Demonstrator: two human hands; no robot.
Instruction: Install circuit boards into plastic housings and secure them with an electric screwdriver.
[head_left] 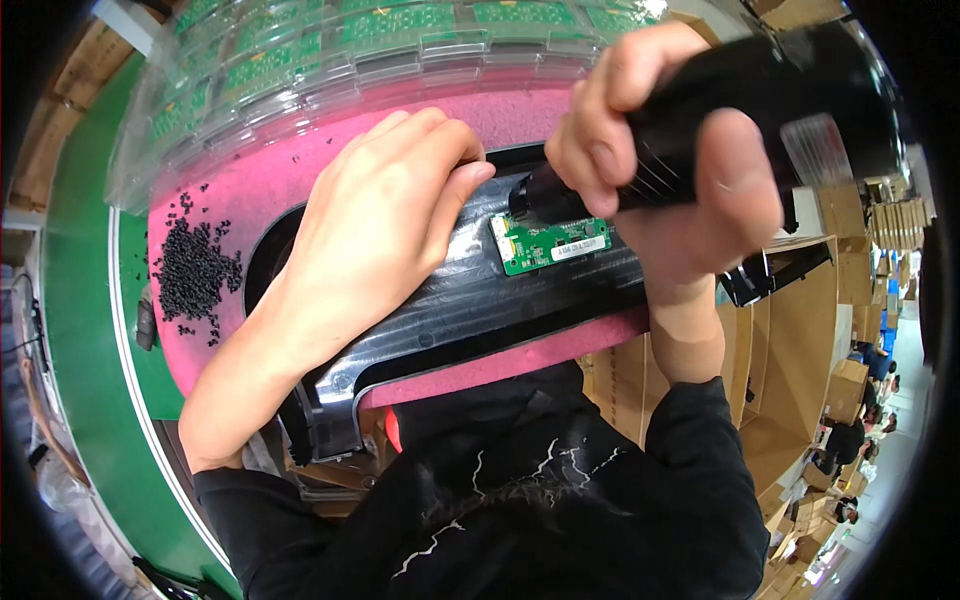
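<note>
My right hand (660,170) is wrapped around a black electric screwdriver (790,90), whose tip end (535,195) points down at the left edge of a small green circuit board (550,245). The board lies on a black plastic panel (470,300). My left hand (385,215) lies flat on that panel just left of the board, fingers together, pressing it down on a pink foam pad (270,175). The hand holds nothing.
A pile of small black screws (195,270) lies on the pink pad at the left. Clear plastic trays with several green circuit boards (330,50) stand at the back. A green conveyor belt (80,280) runs along the left. Cardboard boxes (790,350) stand at the right.
</note>
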